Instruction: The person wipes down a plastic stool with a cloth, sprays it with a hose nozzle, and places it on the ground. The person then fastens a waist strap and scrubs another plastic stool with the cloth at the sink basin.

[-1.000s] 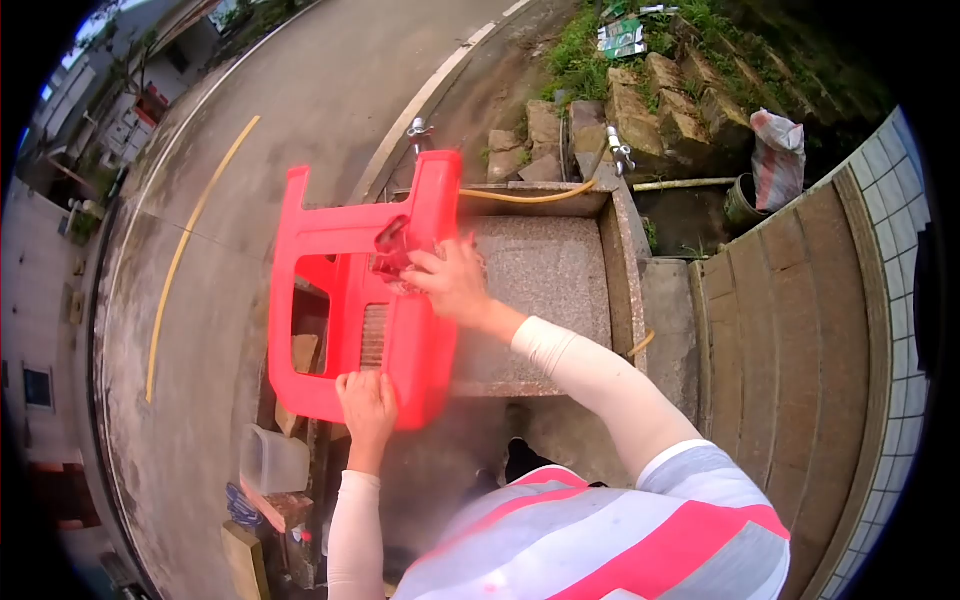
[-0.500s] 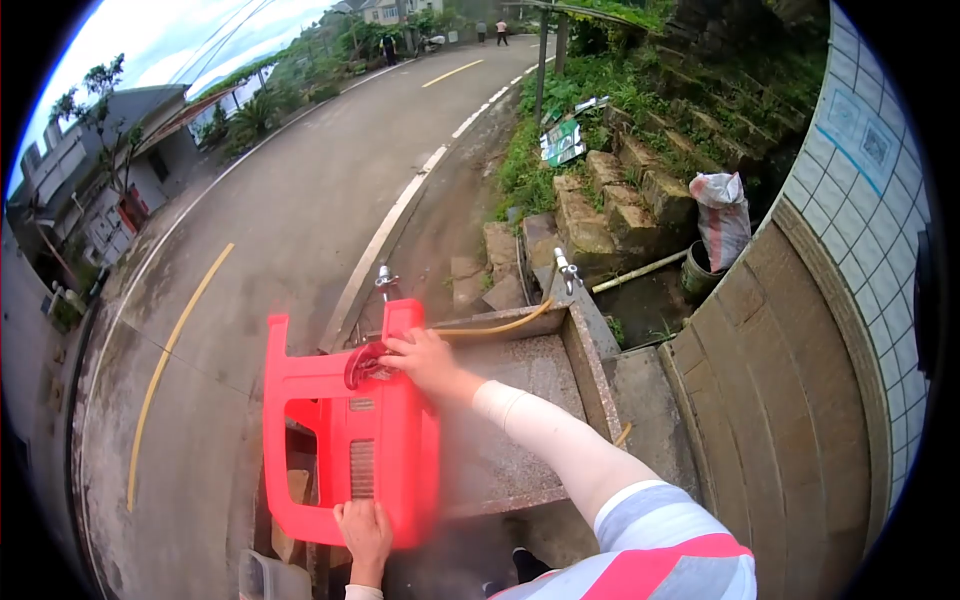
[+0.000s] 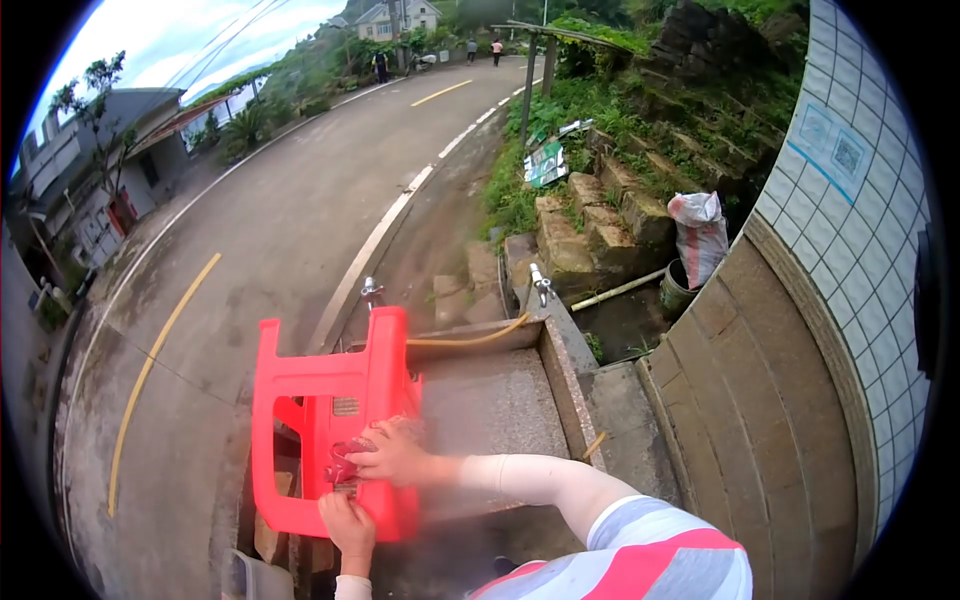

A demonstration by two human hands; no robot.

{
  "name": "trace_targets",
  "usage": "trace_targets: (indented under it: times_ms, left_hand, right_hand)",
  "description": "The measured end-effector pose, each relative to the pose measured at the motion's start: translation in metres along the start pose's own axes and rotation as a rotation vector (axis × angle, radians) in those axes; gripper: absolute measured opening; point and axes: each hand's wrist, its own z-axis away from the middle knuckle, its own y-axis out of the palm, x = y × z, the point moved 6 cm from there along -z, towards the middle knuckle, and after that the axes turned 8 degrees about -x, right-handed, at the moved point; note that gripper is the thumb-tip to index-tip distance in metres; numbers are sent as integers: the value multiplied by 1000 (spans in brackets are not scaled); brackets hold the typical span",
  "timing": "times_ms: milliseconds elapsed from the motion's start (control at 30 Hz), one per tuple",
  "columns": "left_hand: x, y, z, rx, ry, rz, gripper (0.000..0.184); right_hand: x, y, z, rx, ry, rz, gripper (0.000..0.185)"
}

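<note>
A red plastic stool (image 3: 385,365) lies tipped on its side over the left part of a stone sink (image 3: 565,385). My left hand (image 3: 348,525) grips the stool's lower edge, its fingers curled over the plastic. Just above it, my right hand (image 3: 395,455) presses a crumpled dark red cloth (image 3: 345,460) against the stool, with fingers bent round the cloth. The two hands are close together. Part of the cloth is hidden under the right hand's fingers.
Two taps, one left (image 3: 372,290) and one right (image 3: 540,285), stand behind the sink, with a yellow hose (image 3: 470,342). A sack (image 3: 700,235) sits in a bucket (image 3: 676,290) near stone steps. A clear plastic container (image 3: 262,578) is at bottom left. Distant people are on the road (image 3: 260,240).
The view has tilted up towards the road. My right hand has moved with the cloth from the stool's upper part down near my left hand, which still holds the lower edge.
</note>
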Motion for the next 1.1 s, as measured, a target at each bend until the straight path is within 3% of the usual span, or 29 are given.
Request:
trace_targets:
  times_ms: [67, 133, 200, 300, 367, 433, 500, 567, 633, 833, 900, 1100]
  left_hand:
    - [10, -1, 10, -30, -124, 72, 11]
    - [12, -13, 8, -149, -88, 187, 8]
    - [32, -34, 2, -283, -254, 382, 10]
    - [131, -72, 17, -531, -530, 271, 18]
    - [172, -96, 10, -431, -498, 4, 28]
    - [211, -88, 6, -236, -497, -13, 43]
    - [237, -52, 16, -20, -795, 431, 52]
    - [216, -38, 15, -32, -868, 762, 56]
    - [212, -37, 17, -139, -833, 712, 49]
    - [224, -29, 33, -141, -855, 756, 50]
    - [232, -26, 44, -166, -882, 731, 49]
    - [248, -22, 40, -14, -697, 585, 40]
  right_hand:
    - [13, -7, 2, 33, -80, 24, 20]
    - [27, -12, -1, 41, -151, -31, 21]
    - [18, -11, 1, 87, -217, -62, 23]
    - [14, -2, 5, 132, -312, -111, 23]
    - [21, -2, 3, 160, -346, -67, 24]
    - [29, -5, -6, 179, -319, -47, 25]
    - [50, -10, -14, 188, -241, -72, 26]
    - [76, -2, -25, 252, -308, -85, 24]
    - [99, 23, -33, 366, -407, -77, 24]
    - [103, 144, -118, 202, -181, -105, 23]
    - [98, 180, -140, 265, -18, -15, 27]
    - [97, 161, -132, 486, -239, 56, 31]
